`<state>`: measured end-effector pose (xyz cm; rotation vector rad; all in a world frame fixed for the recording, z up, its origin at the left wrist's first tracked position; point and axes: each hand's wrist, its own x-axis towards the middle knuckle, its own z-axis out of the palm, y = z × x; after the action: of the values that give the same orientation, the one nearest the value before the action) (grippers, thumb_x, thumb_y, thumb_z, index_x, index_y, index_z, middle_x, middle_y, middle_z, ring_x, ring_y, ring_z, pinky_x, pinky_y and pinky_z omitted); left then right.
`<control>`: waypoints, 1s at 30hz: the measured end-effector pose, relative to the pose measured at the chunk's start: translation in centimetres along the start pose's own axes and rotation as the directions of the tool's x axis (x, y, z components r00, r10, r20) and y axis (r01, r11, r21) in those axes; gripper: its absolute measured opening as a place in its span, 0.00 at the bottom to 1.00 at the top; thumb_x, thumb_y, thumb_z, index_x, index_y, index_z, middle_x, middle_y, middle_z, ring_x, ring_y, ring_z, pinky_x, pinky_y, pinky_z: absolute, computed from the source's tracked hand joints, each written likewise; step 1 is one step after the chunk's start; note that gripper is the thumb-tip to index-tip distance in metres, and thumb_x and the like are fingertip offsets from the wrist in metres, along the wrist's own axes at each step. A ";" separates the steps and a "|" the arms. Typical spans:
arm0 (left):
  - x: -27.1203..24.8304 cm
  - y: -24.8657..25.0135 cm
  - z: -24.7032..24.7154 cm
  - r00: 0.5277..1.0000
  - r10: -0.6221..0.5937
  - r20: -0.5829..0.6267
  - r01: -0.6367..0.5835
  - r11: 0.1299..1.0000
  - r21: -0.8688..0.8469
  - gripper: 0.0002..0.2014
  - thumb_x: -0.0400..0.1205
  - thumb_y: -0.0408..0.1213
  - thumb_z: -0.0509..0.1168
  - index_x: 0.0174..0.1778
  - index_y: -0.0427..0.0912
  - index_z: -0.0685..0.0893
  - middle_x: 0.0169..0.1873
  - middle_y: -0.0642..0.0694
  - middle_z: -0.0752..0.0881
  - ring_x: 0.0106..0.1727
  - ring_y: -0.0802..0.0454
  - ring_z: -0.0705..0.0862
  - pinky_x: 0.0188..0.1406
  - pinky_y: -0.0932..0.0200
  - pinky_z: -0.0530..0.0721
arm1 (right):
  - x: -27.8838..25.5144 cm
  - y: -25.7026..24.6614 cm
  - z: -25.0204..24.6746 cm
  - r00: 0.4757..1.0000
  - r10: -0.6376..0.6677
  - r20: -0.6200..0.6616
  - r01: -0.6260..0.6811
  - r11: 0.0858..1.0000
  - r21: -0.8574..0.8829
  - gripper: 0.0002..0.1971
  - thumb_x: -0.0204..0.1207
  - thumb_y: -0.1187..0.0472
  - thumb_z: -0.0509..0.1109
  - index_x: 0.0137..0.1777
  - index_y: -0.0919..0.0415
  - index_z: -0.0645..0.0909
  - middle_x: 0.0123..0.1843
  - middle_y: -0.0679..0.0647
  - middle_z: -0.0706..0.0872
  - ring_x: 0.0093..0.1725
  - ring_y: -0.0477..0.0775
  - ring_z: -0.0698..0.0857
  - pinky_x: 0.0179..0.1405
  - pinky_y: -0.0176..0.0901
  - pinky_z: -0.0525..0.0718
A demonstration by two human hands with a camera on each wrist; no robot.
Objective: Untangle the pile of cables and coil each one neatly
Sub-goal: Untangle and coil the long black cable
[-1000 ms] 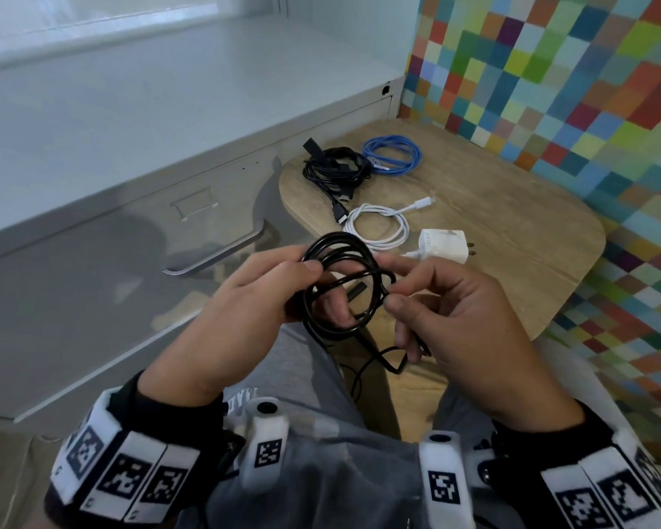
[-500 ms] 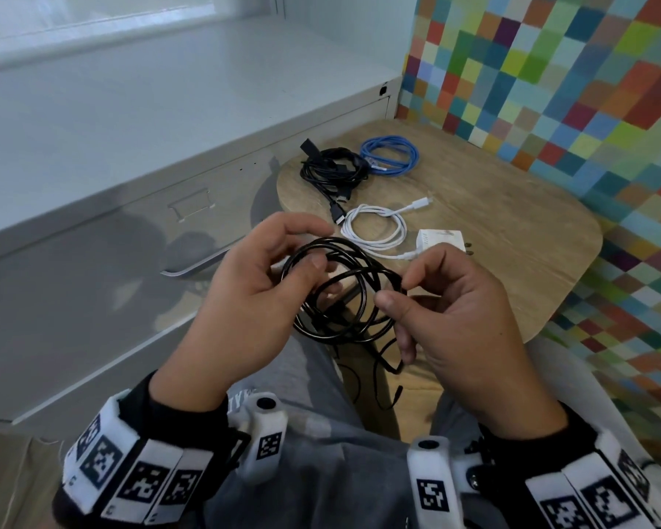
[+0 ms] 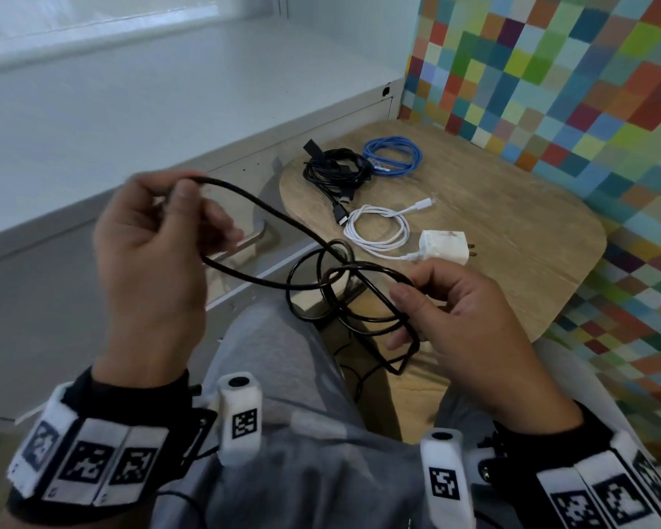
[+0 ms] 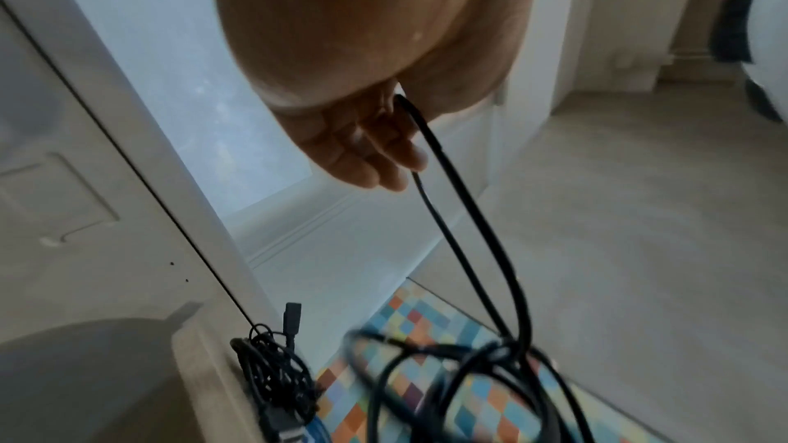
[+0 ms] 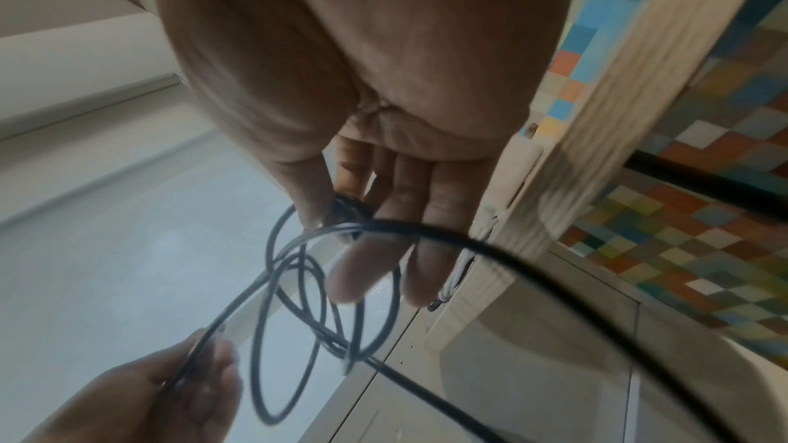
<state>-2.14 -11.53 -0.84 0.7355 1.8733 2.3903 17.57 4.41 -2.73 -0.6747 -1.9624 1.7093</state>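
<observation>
A thin black cable (image 3: 283, 219) stretches in loose loops between both hands above my lap. My left hand (image 3: 157, 238) is raised at the left and pinches one long loop (image 4: 464, 248) between thumb and fingers. My right hand (image 3: 447, 299) pinches the bunched loops (image 5: 337, 214) at the right, lower and nearer the table. On the round wooden table (image 3: 512, 231) lie a black cable bundle (image 3: 336, 169), a coiled blue cable (image 3: 394, 156) and a coiled white cable (image 3: 378, 232) with its white charger (image 3: 443, 246).
A grey metal cabinet (image 3: 92, 284) with a drawer handle stands at the left, against the table. A wall of coloured squares (image 3: 569, 70) runs behind and right of the table. My grey-trousered legs (image 3: 283, 376) are below the hands.
My left hand has moved up and to the left, drawing a long loop out of the black coil. The tight coil has opened into loose loops; my right hand stays about where it was.
</observation>
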 end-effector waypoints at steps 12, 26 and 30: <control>0.4 -1.1 -1.5 0.832 -0.366 0.418 -0.123 0.612 0.782 0.08 0.83 0.48 0.71 0.57 0.64 0.85 0.61 0.60 0.80 0.43 0.67 0.85 0.50 0.57 0.83 | 0.1 0.7 -0.2 0.995 -0.099 0.017 0.100 0.989 -0.111 0.10 0.82 0.65 0.74 0.41 0.51 0.88 0.35 0.47 0.88 0.30 0.39 0.81 0.32 0.30 0.80; -1.1 0.3 0.0 0.707 -0.317 0.632 -0.331 0.641 0.692 0.13 0.84 0.58 0.61 0.40 0.56 0.80 0.37 0.55 0.88 0.37 0.65 0.84 0.43 0.61 0.83 | 0.1 0.8 -0.4 0.998 -0.058 -0.007 0.057 0.993 -0.102 0.07 0.82 0.64 0.74 0.43 0.53 0.89 0.23 0.46 0.81 0.18 0.49 0.77 0.21 0.38 0.76; 0.2 -0.1 -0.7 0.978 -0.068 0.199 -0.098 0.689 0.718 0.13 0.88 0.51 0.62 0.39 0.53 0.77 0.28 0.51 0.87 0.26 0.61 0.82 0.29 0.64 0.75 | 0.6 1.4 -1.6 0.990 -0.053 -0.128 0.035 0.990 -0.134 0.06 0.83 0.61 0.74 0.45 0.52 0.88 0.27 0.58 0.85 0.19 0.62 0.82 0.24 0.45 0.80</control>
<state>-2.64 -12.07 -1.00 0.9719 2.7069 1.3978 18.16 6.16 -3.89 -0.7636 -1.9947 1.4813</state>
